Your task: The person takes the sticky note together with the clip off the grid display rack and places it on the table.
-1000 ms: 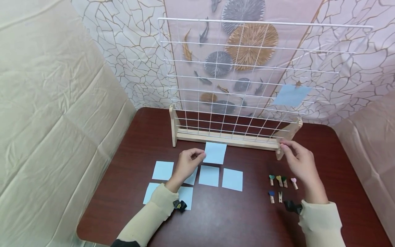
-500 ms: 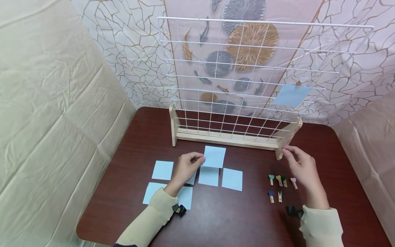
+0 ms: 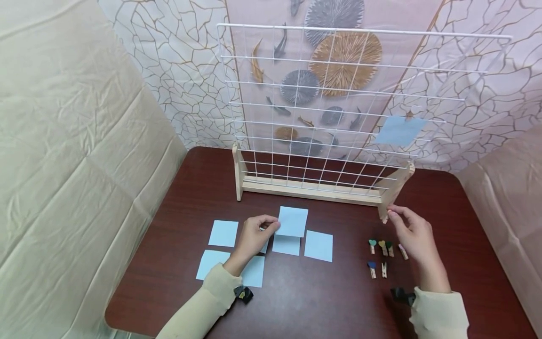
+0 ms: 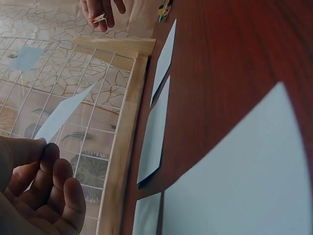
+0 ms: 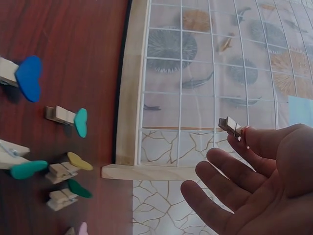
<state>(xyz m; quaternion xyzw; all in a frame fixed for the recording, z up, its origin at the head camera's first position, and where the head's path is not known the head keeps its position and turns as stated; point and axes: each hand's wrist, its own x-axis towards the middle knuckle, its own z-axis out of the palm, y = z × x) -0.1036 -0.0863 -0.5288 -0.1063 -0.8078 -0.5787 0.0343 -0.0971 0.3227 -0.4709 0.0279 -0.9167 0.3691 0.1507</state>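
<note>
Between thumb and index finger, my left hand [image 3: 255, 235] pinches the edge of a light blue square of paper [image 3: 293, 221], which overlaps another sheet behind it in the head view. The left wrist view shows that held paper [image 4: 66, 113] tilted up off the table. My right hand [image 3: 414, 231] pinches a small wooden clothespin [image 5: 231, 127] by its end, its other fingers spread apart in the right wrist view. It is beside the right foot of a white wire grid rack [image 3: 313, 189]. A light blue paper [image 3: 400, 131] hangs on the grid's right side under a clip [image 3: 409, 115].
More blue paper squares [image 3: 319, 246] lie on the dark red table [image 3: 305, 301] around my left forearm. Several clothespins with coloured hearts, including a blue one [image 3: 372, 270], lie left of my right wrist. Fabric walls [image 3: 84, 155] stand around the table.
My left hand has drawn the held paper slightly down toward me. The right hand has also come lower with the clothespin, beside the rack's right foot.
</note>
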